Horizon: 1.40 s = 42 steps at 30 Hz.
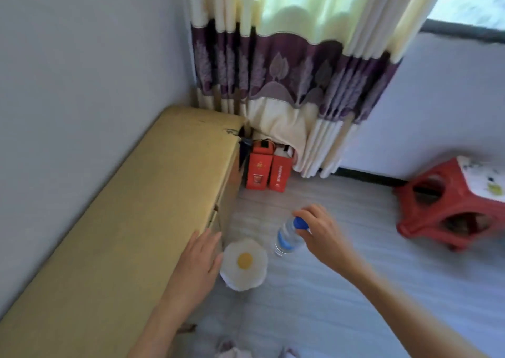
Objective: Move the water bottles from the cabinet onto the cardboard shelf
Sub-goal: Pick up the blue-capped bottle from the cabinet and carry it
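A clear water bottle (287, 239) with a blue cap hangs above the floor, tilted, and my right hand (318, 232) grips it at the neck just under the cap. A long tan cardboard shelf (123, 207) runs along the left wall, its flat top bare. My left hand (196, 262) rests with straight fingers on the shelf's right edge, holding nothing. The cabinet is not in view.
A fried-egg shaped cushion (244, 264) lies on the floor by the shelf. Two red boxes (266, 170) stand at the shelf's far end under a purple-banded curtain (287, 71). A red plastic stool (453, 202) sits at the right. Slippers show at the bottom edge.
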Tool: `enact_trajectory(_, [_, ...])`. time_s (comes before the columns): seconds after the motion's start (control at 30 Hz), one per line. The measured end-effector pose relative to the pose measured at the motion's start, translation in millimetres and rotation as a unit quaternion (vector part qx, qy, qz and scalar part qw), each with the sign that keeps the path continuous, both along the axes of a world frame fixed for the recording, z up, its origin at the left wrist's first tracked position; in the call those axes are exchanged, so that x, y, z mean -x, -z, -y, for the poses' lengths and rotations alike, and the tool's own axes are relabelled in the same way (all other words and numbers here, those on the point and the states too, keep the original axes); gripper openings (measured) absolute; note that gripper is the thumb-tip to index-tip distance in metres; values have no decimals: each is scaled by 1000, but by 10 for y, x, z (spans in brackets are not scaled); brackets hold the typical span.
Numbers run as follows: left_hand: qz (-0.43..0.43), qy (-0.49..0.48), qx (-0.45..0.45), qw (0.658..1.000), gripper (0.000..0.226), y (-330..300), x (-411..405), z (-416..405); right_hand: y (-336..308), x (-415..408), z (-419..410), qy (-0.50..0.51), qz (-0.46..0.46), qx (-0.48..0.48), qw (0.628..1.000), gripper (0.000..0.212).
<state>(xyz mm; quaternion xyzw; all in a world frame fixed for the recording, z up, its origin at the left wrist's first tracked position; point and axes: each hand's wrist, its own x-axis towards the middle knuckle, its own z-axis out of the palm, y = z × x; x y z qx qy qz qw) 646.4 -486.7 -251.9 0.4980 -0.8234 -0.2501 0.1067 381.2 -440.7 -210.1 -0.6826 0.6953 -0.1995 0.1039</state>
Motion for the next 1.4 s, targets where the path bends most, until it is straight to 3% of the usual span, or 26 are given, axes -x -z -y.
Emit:
enact_trajectory(0.13, [2, 137, 27, 990, 56, -60, 970, -227, 23, 716, -941, 135, 27, 9, 990, 31])
enact_trajectory(0.23, [21, 265, 77, 961, 50, -97, 1771, -535, 48, 1240, -1711, 197, 30, 23, 980, 32])
enact_trajectory(0.57, [29, 451, 80, 888, 66, -102, 4156, -2215, 136, 2789, -4107, 412, 30, 16, 911, 25])
enact_trajectory(0.87, [-5, 564, 111, 819, 59, -312, 6305, -3243, -1, 4091, -5629, 585, 40, 45, 809, 32])
enact_trajectory(1.1, [-11, 648, 93, 756, 79, -152, 8150, -4166, -14, 5369, -6572, 668, 35, 53, 741, 33])
enact_trajectory(1.4, [-33, 725, 105, 680, 56, -229, 10282, -5684, -145, 6850, -7919, 758, 37, 80, 647, 33])
